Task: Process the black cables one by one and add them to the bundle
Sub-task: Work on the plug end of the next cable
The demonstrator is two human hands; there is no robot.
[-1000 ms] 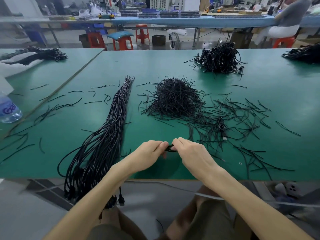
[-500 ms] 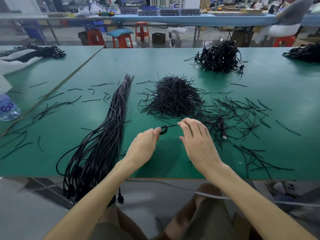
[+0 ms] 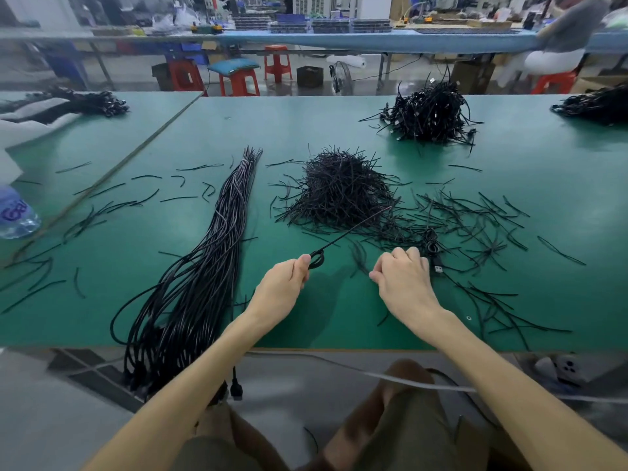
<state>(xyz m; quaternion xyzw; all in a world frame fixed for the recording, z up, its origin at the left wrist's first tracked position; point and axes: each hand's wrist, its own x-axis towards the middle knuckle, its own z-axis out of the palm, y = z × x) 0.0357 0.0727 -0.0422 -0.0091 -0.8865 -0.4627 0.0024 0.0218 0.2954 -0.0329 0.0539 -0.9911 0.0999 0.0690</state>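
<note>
Just to the right of the bundle (image 3: 204, 266), over the near part of the counter (image 3: 339, 328), my left hand (image 3: 282, 287) is pinching the looped end of a thin black strand (image 3: 353, 231) between thumb and forefinger. The strand is pointing away from the bundle, toward the heap of short ties (image 3: 343, 192). Further right of the bundle, my right hand (image 3: 404, 283) is hovering with its fingers (image 3: 407, 254) curled, and I cannot tell whether they are holding anything. Just beyond that hand, one coiled cable (image 3: 432, 244) with a USB plug is lying on the counter, not yet in the bundle. I am judging that a good part is done: the bundle is already thick with long cables, and the heap is big. But much is remaining, because a far pile of coiled cables (image 3: 430, 113) is waiting, well apart from the bundle, behind and to its right.
</note>
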